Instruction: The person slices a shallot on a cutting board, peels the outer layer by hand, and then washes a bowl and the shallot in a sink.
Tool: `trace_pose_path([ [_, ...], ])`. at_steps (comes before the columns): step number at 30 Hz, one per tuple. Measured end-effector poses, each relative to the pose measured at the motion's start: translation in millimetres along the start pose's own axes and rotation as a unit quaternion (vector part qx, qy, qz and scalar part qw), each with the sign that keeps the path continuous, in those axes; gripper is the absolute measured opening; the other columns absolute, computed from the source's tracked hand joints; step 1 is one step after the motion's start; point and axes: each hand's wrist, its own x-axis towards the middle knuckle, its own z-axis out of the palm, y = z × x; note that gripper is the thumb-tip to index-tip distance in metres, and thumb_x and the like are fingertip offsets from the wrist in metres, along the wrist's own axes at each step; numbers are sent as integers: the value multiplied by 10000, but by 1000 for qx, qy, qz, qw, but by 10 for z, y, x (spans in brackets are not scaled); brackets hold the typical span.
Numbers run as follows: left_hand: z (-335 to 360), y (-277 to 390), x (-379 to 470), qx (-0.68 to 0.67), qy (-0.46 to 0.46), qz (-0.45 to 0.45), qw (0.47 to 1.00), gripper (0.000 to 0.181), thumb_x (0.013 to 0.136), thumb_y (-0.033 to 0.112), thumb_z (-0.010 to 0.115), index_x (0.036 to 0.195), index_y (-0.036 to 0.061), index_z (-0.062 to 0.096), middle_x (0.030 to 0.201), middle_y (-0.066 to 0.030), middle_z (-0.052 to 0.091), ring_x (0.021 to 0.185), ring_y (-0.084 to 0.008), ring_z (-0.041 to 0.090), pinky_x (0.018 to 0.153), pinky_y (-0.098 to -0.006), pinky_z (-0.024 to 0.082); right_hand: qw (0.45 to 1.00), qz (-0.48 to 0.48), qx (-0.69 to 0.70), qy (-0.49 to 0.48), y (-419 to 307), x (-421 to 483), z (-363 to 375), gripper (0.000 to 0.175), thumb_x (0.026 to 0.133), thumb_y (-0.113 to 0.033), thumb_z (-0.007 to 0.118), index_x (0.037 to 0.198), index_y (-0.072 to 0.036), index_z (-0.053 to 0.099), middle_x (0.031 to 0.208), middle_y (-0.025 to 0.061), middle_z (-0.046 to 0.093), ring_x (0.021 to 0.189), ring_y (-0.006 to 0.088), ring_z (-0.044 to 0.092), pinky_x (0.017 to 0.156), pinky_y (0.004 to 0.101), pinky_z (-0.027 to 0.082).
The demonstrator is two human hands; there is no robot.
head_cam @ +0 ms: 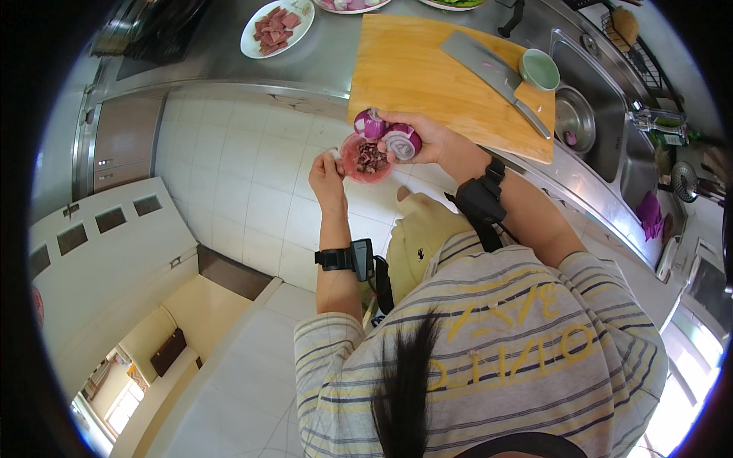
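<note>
My right hand (426,134) holds two pieces of red onion together: a purple onion (369,123) with pale patches, and a cut onion (402,142) whose ringed face shows. Just below them is a pink round container (366,176) with dark purple, shredded-looking bits (370,158) inside. At the container's left edge, my left hand (327,172) has its fingers closed on what looks like its pale handle; the fingers partly hide the grip. The onions and right fingertips cover part of the container's upper right rim.
A wooden cutting board (412,74) lies on the steel counter, bearing a cleaver (481,66) and a green bowl (539,70). Left of it stands a white plate (249,43) of cut meat (275,31). The sink (601,109) is to the right, with a metal basin (575,117) inside.
</note>
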Motion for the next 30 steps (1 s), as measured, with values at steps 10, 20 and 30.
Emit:
trace_pose_path([
  [10,1006,665,-25,310,-193,358,859,557,761,51,719,1280,20,518,1084,-166,579,872,-269,616,739,-332,516,919,-191,-319,134,-355,-73,-248,494,831,-283,713,1183,21,548,952,111,636,798,161,633,622,290,538],
  [20,1938,289,330,440,-182,377,794,572,680,51,769,1214,60,563,1092,-159,583,988,-321,573,846,-376,481,479,-456,-676,323,-685,-381,-812,673,719,-268,785,1281,-27,502,1102,158,585,1027,304,577,889,370,475],
  [30,1955,242,347,454,-175,389,782,644,672,125,807,1264,69,559,1130,-153,565,1042,-331,539,890,-388,448,481,-464,-670,324,-633,-718,-1136,717,586,-217,836,1215,-47,536,1102,159,541,1060,360,513,929,422,432],
])
